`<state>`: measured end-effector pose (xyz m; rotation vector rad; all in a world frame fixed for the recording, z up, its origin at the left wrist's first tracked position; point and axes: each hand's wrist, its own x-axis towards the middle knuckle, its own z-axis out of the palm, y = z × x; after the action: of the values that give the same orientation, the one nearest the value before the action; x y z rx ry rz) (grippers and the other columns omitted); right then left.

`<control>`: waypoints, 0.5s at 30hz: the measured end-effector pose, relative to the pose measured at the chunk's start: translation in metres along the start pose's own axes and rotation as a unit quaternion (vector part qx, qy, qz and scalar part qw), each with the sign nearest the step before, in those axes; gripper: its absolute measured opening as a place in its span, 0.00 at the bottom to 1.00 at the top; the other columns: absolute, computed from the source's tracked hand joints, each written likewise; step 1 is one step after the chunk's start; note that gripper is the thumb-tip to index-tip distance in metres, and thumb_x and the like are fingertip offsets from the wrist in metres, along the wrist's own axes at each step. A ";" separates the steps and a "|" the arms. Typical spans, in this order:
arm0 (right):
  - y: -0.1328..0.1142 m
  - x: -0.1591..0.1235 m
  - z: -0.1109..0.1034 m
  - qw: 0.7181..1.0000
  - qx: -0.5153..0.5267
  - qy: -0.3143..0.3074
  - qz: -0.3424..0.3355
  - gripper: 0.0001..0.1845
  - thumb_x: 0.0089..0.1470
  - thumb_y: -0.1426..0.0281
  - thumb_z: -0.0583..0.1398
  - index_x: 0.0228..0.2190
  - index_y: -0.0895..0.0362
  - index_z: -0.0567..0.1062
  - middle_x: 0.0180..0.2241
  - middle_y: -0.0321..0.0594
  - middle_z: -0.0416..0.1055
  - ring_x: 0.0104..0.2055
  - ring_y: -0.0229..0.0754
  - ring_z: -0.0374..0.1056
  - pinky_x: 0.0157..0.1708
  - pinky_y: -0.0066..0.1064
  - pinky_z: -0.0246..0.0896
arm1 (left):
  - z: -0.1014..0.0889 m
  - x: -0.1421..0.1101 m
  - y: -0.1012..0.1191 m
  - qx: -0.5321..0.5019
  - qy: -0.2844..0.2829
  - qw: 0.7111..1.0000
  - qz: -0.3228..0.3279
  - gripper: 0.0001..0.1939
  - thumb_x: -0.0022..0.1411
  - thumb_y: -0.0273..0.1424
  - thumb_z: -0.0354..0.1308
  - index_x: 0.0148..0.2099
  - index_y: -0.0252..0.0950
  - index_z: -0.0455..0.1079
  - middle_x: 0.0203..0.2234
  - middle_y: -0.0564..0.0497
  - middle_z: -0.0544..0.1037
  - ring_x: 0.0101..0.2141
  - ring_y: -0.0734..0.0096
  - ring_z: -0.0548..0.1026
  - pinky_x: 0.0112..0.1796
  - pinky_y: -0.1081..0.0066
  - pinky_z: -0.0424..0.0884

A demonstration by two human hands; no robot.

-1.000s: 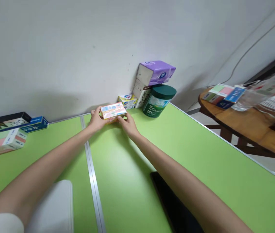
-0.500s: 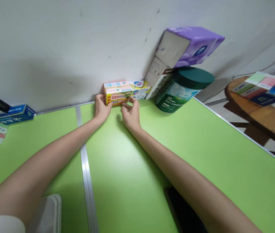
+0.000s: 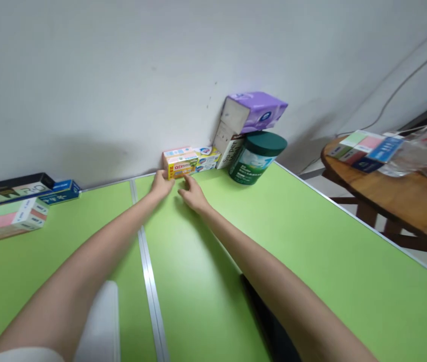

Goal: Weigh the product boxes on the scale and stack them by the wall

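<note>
A small orange and yellow box [image 3: 179,163] stands on the green table [image 3: 311,241] against the white wall. My left hand [image 3: 161,184] is just below its left end, fingers loosely spread, fingertips touching or nearly touching the box. My right hand [image 3: 192,193] lies a little in front of the box, fingers open and apart, holding nothing. Right of that box sits a small blue and yellow box [image 3: 207,157].
A green-lidded can [image 3: 256,158] stands at the back right with a white box [image 3: 229,147] and a purple tissue pack [image 3: 254,110] leaning above it. Flat boxes [image 3: 7,208] lie at far left. A round wooden table [image 3: 398,191] with boxes stands to the right. A dark object [image 3: 269,327] lies near me.
The orange box went from held in both hands above the table to standing against the wall. Both hands have let go and drawn back slightly toward me.
</note>
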<state>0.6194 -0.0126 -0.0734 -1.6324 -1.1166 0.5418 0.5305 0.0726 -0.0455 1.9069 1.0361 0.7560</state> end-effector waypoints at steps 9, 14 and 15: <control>-0.125 -0.184 -0.004 0.912 0.008 -0.405 -0.066 0.12 0.52 0.77 0.54 0.36 0.58 0.75 0.36 0.41 0.75 0.38 0.41 0.71 0.41 0.35 0.66 | -0.137 -0.223 0.030 0.158 -0.343 0.906 0.190 0.13 0.56 0.26 0.54 0.45 0.38 0.68 0.41 0.46 0.75 0.44 0.60 0.72 0.47 0.59 0.68; -0.190 -0.240 0.022 0.853 -0.094 -0.511 -0.050 0.16 0.49 0.75 0.57 0.41 0.56 0.75 0.42 0.45 0.74 0.43 0.46 0.70 0.44 0.35 0.65 | -0.181 -0.302 0.030 0.180 -0.358 0.905 0.142 0.18 0.56 0.24 0.51 0.49 0.38 0.66 0.37 0.48 0.79 0.37 0.63 0.76 0.42 0.63 0.71; -0.199 -0.243 0.030 0.848 -0.106 -0.517 -0.044 0.16 0.49 0.75 0.57 0.42 0.55 0.75 0.42 0.45 0.74 0.44 0.46 0.70 0.45 0.35 0.65 | -0.190 -0.310 0.029 0.185 -0.355 0.907 0.130 0.19 0.56 0.24 0.51 0.51 0.37 0.65 0.37 0.47 0.79 0.37 0.62 0.77 0.41 0.63 0.71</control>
<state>0.4032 -0.2032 0.0558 -1.4334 -2.0734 1.3635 0.2421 -0.1348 0.0347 2.4023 0.4824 -0.0502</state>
